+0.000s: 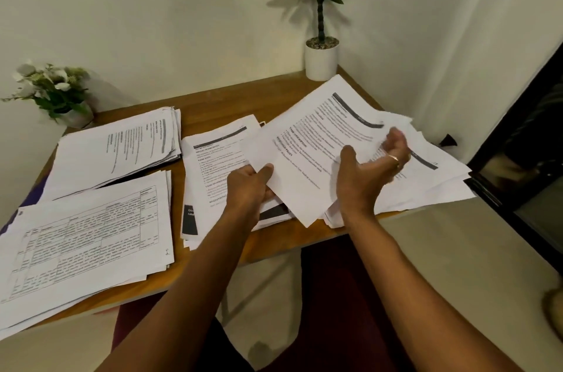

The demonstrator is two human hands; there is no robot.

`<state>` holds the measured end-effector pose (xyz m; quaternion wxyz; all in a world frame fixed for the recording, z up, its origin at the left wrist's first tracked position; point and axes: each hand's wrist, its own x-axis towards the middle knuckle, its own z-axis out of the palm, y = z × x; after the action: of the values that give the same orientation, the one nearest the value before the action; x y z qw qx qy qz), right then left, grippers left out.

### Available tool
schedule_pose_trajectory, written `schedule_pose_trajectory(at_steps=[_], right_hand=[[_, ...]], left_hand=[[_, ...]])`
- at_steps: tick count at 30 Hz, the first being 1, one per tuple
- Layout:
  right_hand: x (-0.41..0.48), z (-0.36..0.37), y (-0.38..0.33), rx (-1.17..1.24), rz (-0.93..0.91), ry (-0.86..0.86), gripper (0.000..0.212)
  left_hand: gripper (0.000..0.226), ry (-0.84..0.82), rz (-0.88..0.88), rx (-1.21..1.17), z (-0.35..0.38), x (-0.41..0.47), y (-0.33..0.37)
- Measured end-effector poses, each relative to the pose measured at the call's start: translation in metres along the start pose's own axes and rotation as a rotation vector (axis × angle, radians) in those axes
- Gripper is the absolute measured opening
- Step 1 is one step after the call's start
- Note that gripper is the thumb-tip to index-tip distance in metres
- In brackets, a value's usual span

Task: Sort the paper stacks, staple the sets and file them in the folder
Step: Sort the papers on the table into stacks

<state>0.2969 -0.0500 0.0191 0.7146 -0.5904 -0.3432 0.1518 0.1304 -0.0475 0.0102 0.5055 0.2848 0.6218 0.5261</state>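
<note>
Nearest, on the left of the wooden tabletop (210,118), a stack of sheets printed with tables (91,243) overhangs the front edge. Both bare forearms reach in from below. The left hand (249,186) has its grip clenched on a printed sheet (310,146), thumb on top pinching the sheet's near-left edge and holding it tilted above the other papers. The right hand (371,170) is in front of that sheet with its grip released, cupped palm-up, fingers loosely curled around nothing, a ring (394,157) on one finger.

Under the sheet are a middle stack of text pages (213,164) and, to the right, a loose, fanned pile of pages (426,182). Farther left is another stack (122,143). At the back stand a flower pot (54,91) on the left and a potted plant (321,58) in the corner.
</note>
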Motion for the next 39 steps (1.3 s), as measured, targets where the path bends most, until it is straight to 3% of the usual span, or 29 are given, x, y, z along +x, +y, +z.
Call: schedule_pose_trajectory(at_steps=[3,6,12,16,23,28,33,39], right_hand=[[0.003,-0.004,0.001,-0.031,-0.483,-0.054,0.061],[-0.005,-0.004,-0.006,0.000,-0.598,-0.178,0.051],[-0.004,-0.008,0.011,-0.108,-0.366,-0.349,0.036],[-0.005,-0.013,0.020,-0.159,-0.325,-0.384,0.033],[-0.011,-0.007,0.017,-0.164,-0.292,-0.473,0.027],[-0.023,0.014,0.009,-0.231,-0.116,-0.691,0.031],[-0.040,0.046,0.010,-0.482,-0.041,-0.933,0.050],[-0.051,0.065,0.014,-0.493,-0.001,-0.929,0.048]], left_hand=[[0.024,-0.043,0.006,0.118,0.023,-0.001,-0.001],[0.028,-0.071,-0.007,0.209,0.047,0.000,-0.001],[0.028,-0.058,-0.025,0.259,0.078,0.001,-0.004],[0.033,-0.118,-0.030,0.311,0.083,-0.001,-0.003],[0.045,-0.198,0.173,0.483,0.069,0.006,0.003],[0.051,0.065,0.403,0.593,0.019,0.011,0.012],[0.039,0.170,0.428,0.507,-0.047,0.022,-0.004],[0.032,0.179,0.422,0.367,-0.075,0.025,-0.032]])
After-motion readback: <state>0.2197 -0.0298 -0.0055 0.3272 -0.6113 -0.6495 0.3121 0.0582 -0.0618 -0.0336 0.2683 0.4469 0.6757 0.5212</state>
